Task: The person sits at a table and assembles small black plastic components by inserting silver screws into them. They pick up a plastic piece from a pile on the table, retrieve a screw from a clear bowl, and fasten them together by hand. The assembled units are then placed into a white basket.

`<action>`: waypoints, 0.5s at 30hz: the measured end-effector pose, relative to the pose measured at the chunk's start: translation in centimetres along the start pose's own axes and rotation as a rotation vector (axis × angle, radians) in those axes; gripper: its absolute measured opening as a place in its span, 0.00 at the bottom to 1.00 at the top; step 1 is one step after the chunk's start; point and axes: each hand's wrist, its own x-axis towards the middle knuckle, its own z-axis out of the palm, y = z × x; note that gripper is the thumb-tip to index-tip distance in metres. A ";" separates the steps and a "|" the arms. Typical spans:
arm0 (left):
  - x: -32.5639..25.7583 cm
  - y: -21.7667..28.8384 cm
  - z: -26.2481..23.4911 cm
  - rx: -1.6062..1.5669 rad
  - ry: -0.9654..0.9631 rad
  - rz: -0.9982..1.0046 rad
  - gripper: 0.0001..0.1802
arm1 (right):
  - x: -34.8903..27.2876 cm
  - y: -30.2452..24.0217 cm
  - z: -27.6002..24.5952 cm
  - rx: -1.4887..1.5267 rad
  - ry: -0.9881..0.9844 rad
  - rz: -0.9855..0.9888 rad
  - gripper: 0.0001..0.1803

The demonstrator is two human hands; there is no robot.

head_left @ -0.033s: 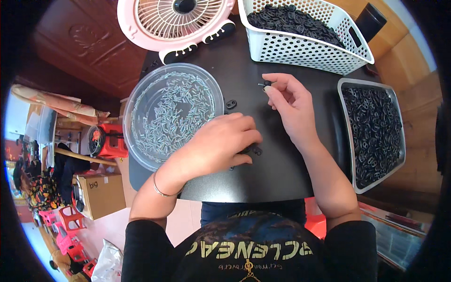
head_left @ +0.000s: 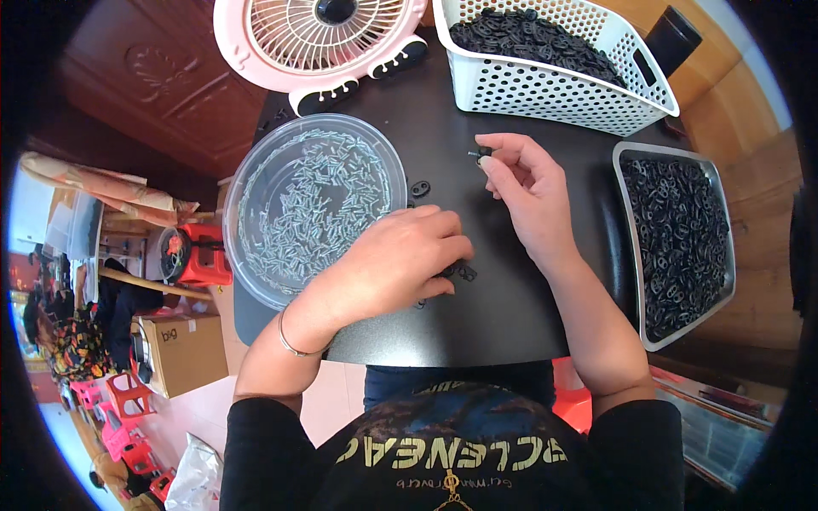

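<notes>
Near the table's middle my right hand pinches a small black plastic piece between thumb and fingertips. A thin silvery screw sticks out of its left side. My left hand is lowered to the tabletop with its fingers curled, beside the right rim of a round clear tub of silvery screws. Several small black pieces lie at its fingertips; what those fingers grip is hidden. A loose black two-holed piece rests between the tub and my right hand.
A white perforated basket heaped with black pieces stands at the back right. At the right edge sits a rimmed tray full of similar pieces. A pink fan occupies the back left. The dark table ends just before my body.
</notes>
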 end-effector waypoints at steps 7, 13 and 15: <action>-0.1 -0.9 0.4 -0.075 -0.004 -0.051 0.12 | -0.1 -0.1 0.3 -0.012 -0.027 0.012 0.11; 0.4 -1.3 -0.4 -0.818 0.203 -0.187 0.10 | -0.7 -0.7 0.4 0.037 -0.093 0.034 0.11; 0.2 -2.4 -0.5 -1.160 0.248 -0.227 0.10 | -0.8 -0.8 0.6 0.057 -0.119 0.031 0.11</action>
